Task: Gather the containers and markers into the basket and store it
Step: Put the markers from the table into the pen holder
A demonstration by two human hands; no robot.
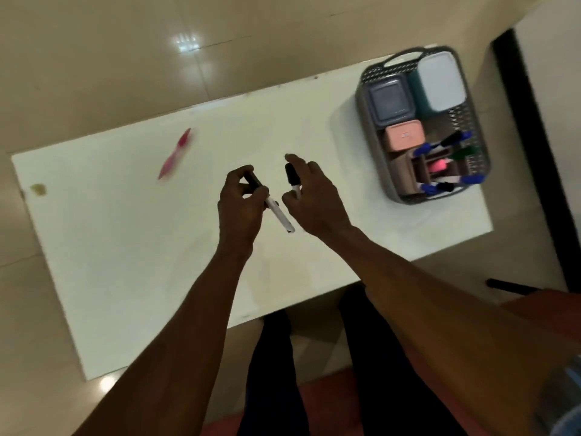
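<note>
Above the middle of the white table [125, 247], my left hand [242, 209] grips a black-and-white marker [278, 215] that slants down to the right. My right hand [314, 199] holds a second black-capped marker [293, 179] upright between thumb and fingers. A pink marker [176, 154] lies blurred at the table's far left. The grey basket [364, 99] stands at the far right corner; it holds a grey container [388, 100], a teal container with a pale lid [440, 81], a pink container [404, 135], a brown organiser [404, 171] and several blue, green and black markers [446, 143].
A small brown stain [39, 189] marks the table's left edge. A black bar-like object [509, 286] lies on the floor at the right, below the table. A dark vertical frame [534, 152] stands right of the basket. My legs [314, 372] are under the near edge.
</note>
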